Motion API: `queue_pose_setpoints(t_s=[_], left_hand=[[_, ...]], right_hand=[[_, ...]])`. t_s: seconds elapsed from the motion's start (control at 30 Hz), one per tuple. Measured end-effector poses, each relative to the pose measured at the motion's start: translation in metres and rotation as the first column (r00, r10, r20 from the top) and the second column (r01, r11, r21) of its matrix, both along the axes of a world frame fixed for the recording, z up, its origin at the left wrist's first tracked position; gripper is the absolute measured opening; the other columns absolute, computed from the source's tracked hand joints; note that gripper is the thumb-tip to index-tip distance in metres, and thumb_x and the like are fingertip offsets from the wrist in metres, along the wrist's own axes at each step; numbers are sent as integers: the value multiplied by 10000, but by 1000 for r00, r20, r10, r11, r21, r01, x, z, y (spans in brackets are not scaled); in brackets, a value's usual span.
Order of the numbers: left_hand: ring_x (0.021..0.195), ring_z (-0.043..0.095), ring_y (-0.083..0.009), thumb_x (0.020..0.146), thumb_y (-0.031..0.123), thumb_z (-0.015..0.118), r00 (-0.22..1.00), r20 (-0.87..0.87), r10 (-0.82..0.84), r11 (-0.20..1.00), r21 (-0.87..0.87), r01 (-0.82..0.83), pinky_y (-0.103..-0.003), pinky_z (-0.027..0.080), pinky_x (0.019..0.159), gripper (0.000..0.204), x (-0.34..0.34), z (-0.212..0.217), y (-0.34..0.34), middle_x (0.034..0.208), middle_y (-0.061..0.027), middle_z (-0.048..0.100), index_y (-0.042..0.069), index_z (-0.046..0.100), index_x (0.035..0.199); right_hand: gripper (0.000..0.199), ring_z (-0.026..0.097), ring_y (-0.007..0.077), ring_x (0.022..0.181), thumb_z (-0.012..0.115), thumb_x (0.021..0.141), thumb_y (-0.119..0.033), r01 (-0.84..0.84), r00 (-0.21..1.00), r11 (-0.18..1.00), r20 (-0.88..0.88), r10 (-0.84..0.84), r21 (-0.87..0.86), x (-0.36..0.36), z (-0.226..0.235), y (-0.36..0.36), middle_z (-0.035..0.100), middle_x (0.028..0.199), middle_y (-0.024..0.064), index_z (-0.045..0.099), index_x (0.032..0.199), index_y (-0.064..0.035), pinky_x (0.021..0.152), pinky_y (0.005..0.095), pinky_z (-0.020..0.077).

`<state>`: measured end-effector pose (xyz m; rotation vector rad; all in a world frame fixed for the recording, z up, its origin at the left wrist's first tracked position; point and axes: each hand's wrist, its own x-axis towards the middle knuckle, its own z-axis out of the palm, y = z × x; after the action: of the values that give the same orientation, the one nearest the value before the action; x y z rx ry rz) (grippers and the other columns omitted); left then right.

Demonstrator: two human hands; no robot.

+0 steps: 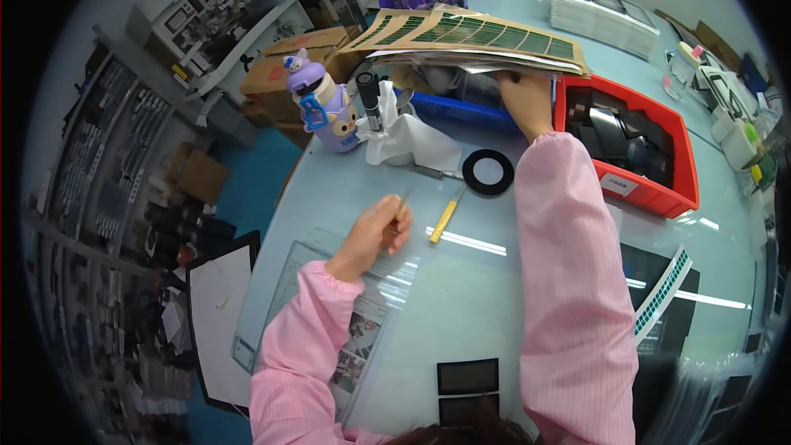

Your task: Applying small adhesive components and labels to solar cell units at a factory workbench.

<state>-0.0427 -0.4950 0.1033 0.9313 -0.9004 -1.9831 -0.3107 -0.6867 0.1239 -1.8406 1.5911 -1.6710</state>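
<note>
On the pale blue surface (pixel 494 297), the person's left hand (pixel 372 235) is curled tight around thin metal tweezers (pixel 403 204), which stick up out of the fist. Just beside that hand lies a small knife with a yellow handle (pixel 445 217), and a black ring (pixel 488 172) lies a little farther back. The right hand (pixel 525 101) reaches far forward and its grip pinches the edge of a stack of brown sheets with green squares (pixel 478 35), held up above the surface. A red bin (pixel 638 148) sits right next to that arm. A purple cartoon bottle (pixel 323 103) stands at the left edge, near a crumpled white cloth (pixel 408 140).
</note>
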Motion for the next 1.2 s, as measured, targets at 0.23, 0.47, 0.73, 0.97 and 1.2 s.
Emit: queue_pose_setpoints(t_s=[0.23, 0.47, 0.73, 0.97, 1.2], left_hand=[[612, 546, -173, 1035, 279, 459, 230, 749, 622, 684, -662, 306, -342, 424, 555, 291, 23, -35, -22, 691, -65, 553, 33, 554, 913], [659, 567, -242, 889, 310, 698, 180, 745, 642, 706, -666, 241, -390, 441, 606, 405, -15, -7, -7, 718, -45, 528, 81, 537, 1182], [728, 578, -240, 818, 186, 744, 255, 719, 646, 583, -681, 443, -373, 457, 638, 430, -29, -7, 3, 802, -52, 539, 84, 547, 1187], [985, 602, -317, 889, 41, 595, 468, 325, 821, 67, -870, 488, -407, 483, 860, 161, -72, 39, -50, 1054, -145, 614, 25, 599, 1049], [925, 675, -426, 784, 34, 539, -174, 768, 617, 583, -297, 756, -492, 536, 840, 260, -107, 85, -163, 975, -259, 691, -12, 690, 990]], right_hand=[[275, 625, 448, 918, 591, 843, -235, 60, 997, 996, -53, -64, -71, 4, 1, 2, 673, 954, 250, 679, 960, -3, 815, 475, 500], [280, 626, 449, 919, 589, 849, -235, 46, 998, 999, -46, -47, -21, 1, 3, 4, 674, 967, 246, 677, 982, -5, 812, 477, 504], [285, 627, 448, 923, 595, 849, -247, 58, 998, 997, -35, -56, 55, 0, 1, 1, 678, 965, 237, 681, 992, -17, 804, 475, 507], [272, 641, 427, 912, 615, 856, -262, 8, 1000, 997, 19, -6, -74, 7, -5, -1, 685, 943, 229, 697, 978, -34, 791, 467, 515], [251, 631, 454, 901, 577, 861, -244, 125, 992, 992, -34, -125, 15, -1, -7, -2, 675, 930, 243, 704, 939, -42, 805, 520, 501]])
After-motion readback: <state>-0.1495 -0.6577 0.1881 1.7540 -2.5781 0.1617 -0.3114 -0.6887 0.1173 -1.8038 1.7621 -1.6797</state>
